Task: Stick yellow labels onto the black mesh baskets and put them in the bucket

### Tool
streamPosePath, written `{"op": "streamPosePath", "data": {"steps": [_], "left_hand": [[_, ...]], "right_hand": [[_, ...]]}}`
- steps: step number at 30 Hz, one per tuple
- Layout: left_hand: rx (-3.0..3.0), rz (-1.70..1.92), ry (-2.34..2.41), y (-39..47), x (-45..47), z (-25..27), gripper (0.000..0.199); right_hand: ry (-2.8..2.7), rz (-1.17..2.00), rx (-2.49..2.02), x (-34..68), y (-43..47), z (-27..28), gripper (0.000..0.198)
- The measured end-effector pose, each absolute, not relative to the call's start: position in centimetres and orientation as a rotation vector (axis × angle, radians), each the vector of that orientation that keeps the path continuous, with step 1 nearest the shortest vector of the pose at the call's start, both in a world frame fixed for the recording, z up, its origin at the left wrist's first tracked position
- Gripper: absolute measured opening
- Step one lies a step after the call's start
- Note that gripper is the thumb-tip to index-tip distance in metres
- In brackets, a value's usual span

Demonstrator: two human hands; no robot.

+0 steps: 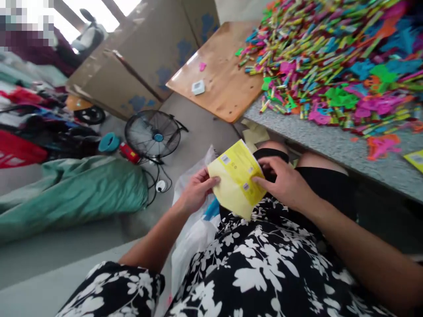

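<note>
Above my lap, both hands hold yellow printed cards (238,176) with small barcodes and pale yellow blank parts. They appear to overlap, but I cannot tell how many there are. My left hand (199,188) pinches the left edge, thumb on top. At the right edge, my right hand (283,179) grips them between thumb and fingers; some fingertips are hidden behind. A white plastic bag (193,237) hangs beside my left forearm, and something blue (212,209) shows next to it.
A big pile of colourful small sticks (317,57) and plastic shapes (342,97) covers the grey speckled tabletop (380,169). Adjoining it, a wooden board (228,75) bears a small white device (198,87). A fan (155,134), cardboard boxes (142,53) and a green sack (82,193) stand left.
</note>
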State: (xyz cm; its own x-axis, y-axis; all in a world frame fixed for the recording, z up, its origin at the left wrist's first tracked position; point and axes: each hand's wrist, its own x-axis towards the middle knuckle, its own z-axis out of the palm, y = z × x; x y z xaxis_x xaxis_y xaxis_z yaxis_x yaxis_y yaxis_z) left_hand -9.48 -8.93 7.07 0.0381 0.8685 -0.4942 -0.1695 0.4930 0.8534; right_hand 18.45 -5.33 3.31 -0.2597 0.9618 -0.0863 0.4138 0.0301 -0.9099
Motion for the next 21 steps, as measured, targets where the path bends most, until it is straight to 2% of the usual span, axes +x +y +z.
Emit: {"op": "streamPosePath", "data": {"steps": [1,3,6,7,9,11,14,15,16,18,20,21], "left_hand": [[0.698,0.917,1.311,-9.7,-10.4,7.8,0.042],[0.683,0.947,1.361,-11.2,-11.9,8.9,0.044],[0.680,0.981,1.481,-13.5,-13.7,9.4,0.051],[0.715,0.963,1.545,-14.4,-14.5,9.6,0.055],[0.878,0.817,1.653,-17.1,-16.4,10.4,0.065],[1.090,0.494,1.661,-20.9,-18.5,11.4,0.084],[1.186,-0.039,1.657,-27.0,-19.8,11.8,0.119],[1.194,-0.125,1.715,-28.5,-19.8,11.4,0.122],[1.188,-0.151,1.790,-29.6,-19.5,10.7,0.117],[1.163,-0.066,1.967,-30.4,-19.1,9.3,0.082],[1.128,0.085,2.130,-29.4,-19.0,8.6,0.047],[1.128,0.147,2.194,-28.4,-19.1,8.7,0.039]], "right_hand": [[-1.736,1.179,-1.351,17.7,-4.6,3.7,0.062],[-1.724,1.469,-1.139,16.1,-3.5,4.5,0.075],[-1.571,2.224,-0.712,13.6,-3.4,5.5,0.060],[-1.516,2.372,-0.641,12.9,-3.5,5.5,0.056],[-1.454,2.415,-0.695,12.1,-3.6,5.1,0.050],[-1.540,2.168,-0.936,11.9,-3.0,4.3,0.046],[-1.803,1.495,-1.314,12.1,-1.5,2.9,0.042],[-1.885,1.305,-1.373,12.1,-1.1,2.6,0.046],[-1.967,1.157,-1.393,12.0,-1.0,2.3,0.054],[-2.166,0.966,-1.325,11.4,-1.2,2.2,0.068],[-2.415,0.789,-1.144,10.1,-2.2,2.5,0.068],[-2.511,0.750,-1.032,9.3,-2.9,2.8,0.064]]}}
